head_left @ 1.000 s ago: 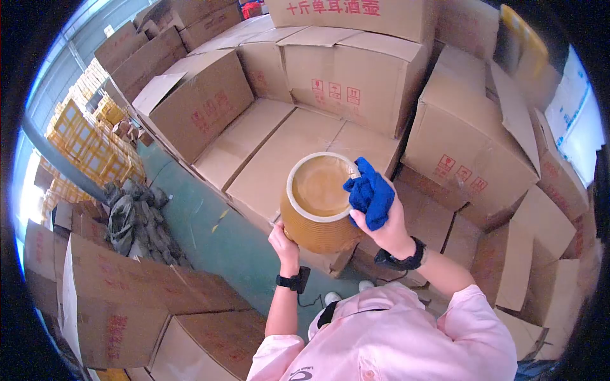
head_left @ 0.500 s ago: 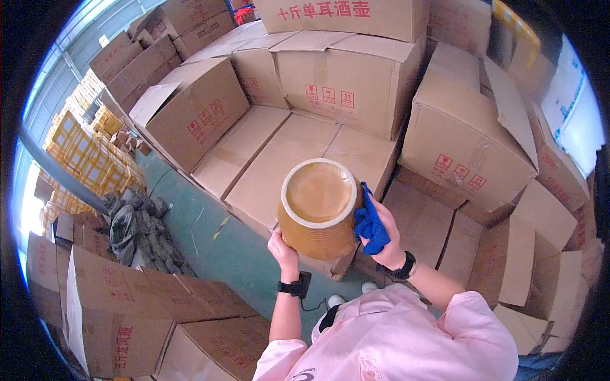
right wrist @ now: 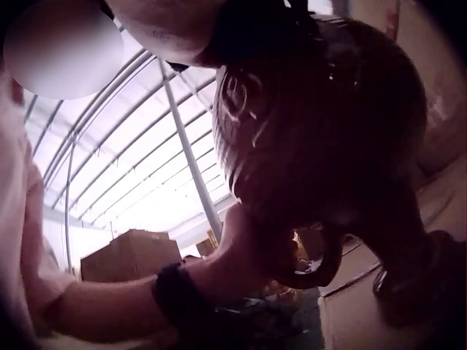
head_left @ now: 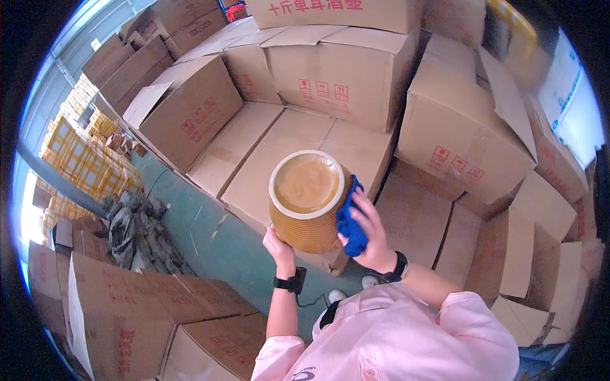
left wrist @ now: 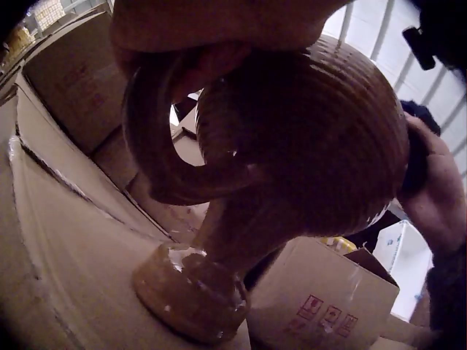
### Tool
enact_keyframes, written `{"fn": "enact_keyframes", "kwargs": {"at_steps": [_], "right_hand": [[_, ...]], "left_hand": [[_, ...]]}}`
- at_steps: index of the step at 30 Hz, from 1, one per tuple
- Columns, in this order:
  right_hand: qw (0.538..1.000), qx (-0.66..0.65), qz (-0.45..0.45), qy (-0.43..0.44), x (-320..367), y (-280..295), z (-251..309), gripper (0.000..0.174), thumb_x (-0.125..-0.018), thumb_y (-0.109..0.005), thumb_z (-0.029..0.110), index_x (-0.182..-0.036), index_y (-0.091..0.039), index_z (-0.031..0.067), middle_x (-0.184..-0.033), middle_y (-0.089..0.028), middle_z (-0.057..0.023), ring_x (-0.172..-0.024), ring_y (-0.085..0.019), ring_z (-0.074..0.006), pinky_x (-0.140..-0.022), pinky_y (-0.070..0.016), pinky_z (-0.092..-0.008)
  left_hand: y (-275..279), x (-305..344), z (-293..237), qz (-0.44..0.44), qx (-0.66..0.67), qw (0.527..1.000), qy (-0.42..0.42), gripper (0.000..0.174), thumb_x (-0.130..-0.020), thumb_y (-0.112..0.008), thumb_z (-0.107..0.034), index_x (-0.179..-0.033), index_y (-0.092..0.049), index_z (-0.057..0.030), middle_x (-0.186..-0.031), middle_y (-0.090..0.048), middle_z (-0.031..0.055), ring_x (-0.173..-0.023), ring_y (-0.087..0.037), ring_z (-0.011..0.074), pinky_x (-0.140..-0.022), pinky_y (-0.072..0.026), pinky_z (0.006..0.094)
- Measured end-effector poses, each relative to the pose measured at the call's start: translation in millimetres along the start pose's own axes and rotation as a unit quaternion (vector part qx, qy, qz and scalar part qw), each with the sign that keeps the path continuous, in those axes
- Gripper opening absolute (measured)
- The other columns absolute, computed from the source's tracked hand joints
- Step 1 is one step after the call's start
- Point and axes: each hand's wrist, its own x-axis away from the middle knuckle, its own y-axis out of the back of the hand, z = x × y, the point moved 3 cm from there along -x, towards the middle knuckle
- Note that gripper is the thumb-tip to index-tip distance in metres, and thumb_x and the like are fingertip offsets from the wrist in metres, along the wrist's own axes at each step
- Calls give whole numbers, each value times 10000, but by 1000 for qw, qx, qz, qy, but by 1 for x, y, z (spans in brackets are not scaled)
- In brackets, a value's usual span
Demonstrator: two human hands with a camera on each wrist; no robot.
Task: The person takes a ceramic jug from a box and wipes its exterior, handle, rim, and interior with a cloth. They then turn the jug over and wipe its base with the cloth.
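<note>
A brown ribbed ceramic jug (head_left: 305,225) is held upside down, its pale-rimmed round base facing up at the head camera. My left hand (head_left: 280,249) grips the jug's looped handle (left wrist: 149,146), which shows in the left wrist view. Below it the narrow neck leads down to a flared mouth (left wrist: 193,295). A crumpled blue cloth (head_left: 348,225) lies against the jug's right side. My right hand (head_left: 372,238) holds this cloth to the wall, thumb on its near side and fingers spread along it. Raised relief decoration (right wrist: 244,102) appears on the jug in the right wrist view.
Flat-topped cardboard cartons (head_left: 273,149) lie just beyond the jug, with taller cartons (head_left: 337,76) behind. An open-flapped carton (head_left: 470,127) stands at right, more cartons (head_left: 121,311) at lower left. Dark sacks (head_left: 136,232) lie on the green floor (head_left: 190,222).
The cloth and right hand have gone from the base rim down to the jug's right side. The jug sits slightly further left in the head view; the left hand keeps its grip.
</note>
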Motion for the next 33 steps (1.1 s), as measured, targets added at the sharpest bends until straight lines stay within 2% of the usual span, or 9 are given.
{"fn": "enact_keyframes", "kwargs": {"at_steps": [4,5,10,17,18,20,26,31,33], "right_hand": [[969,150,75,180,0,-18,26,428,-825,-577,208,-1243,-518,138,-1380,-412,-114,-1300,-360,-363,-1061,-314,-508],[957,183,94,202,-1,-23,33,345,-862,-494,191,-1197,-561,144,-1356,-456,-69,-1282,-401,-293,-1074,-309,-470],[929,218,174,244,-16,-39,55,329,-862,-506,209,-1173,-569,122,-1321,-510,-52,-1237,-466,-204,-1087,-279,-381],[946,199,114,231,-7,-19,40,301,-824,-580,180,-1125,-590,191,-1265,-556,-23,-1178,-509,-192,-1085,-283,-397],[948,200,91,230,-2,-14,34,315,-863,-513,189,-1174,-555,162,-1296,-527,-47,-1197,-495,-208,-1065,-315,-399],[963,158,71,205,10,-7,14,363,-839,-579,220,-1190,-538,142,-1308,-513,-95,-1214,-487,-270,-1054,-340,-427],[990,-68,-75,-93,13,2,-19,493,-803,-688,154,-1238,-482,43,-1307,-487,-199,-1255,-446,-349,-1043,-349,-435],[936,-184,-97,-283,1,10,-52,407,-885,-616,121,-1246,-479,-5,-1202,-587,-106,-1104,-534,-169,-984,-380,-304],[921,-202,-108,-315,-5,11,-52,393,-892,-605,111,-1246,-483,-8,-1190,-591,-105,-1092,-541,-179,-984,-378,-306]], "left_hand": [[5,-3,24,-6,-121,992,-43,391,-943,-337,-214,-870,-613,53,-757,-639,198,-675,-601,282,-622,-453,383],[7,1,30,-4,-131,990,-56,374,-939,-348,-217,-888,-611,45,-769,-636,200,-689,-600,297,-628,-449,395],[10,4,25,45,-162,985,-31,365,-933,-370,-254,-942,-602,26,-804,-630,181,-743,-578,342,-700,-427,447],[-1,5,-1,-20,-57,998,-15,461,-959,-292,-236,-845,-615,73,-708,-648,156,-630,-597,189,-597,-468,351],[-1,5,1,-29,-49,998,-20,460,-959,-293,-232,-843,-614,78,-703,-647,157,-633,-602,184,-593,-467,343],[1,4,4,2,-42,999,-18,453,-957,-304,-232,-849,-612,82,-694,-645,156,-634,-608,184,-591,-468,340],[6,2,19,25,-29,999,-21,422,-943,-337,-230,-883,-607,89,-697,-643,178,-633,-618,210,-598,-470,343],[7,4,27,23,-34,998,-40,408,-934,-346,-217,-891,-604,95,-729,-644,190,-664,-620,228,-615,-472,358],[6,6,26,10,-76,995,-64,413,-933,-343,-219,-889,-605,98,-745,-649,187,-679,-617,226,-620,-472,363]]}}
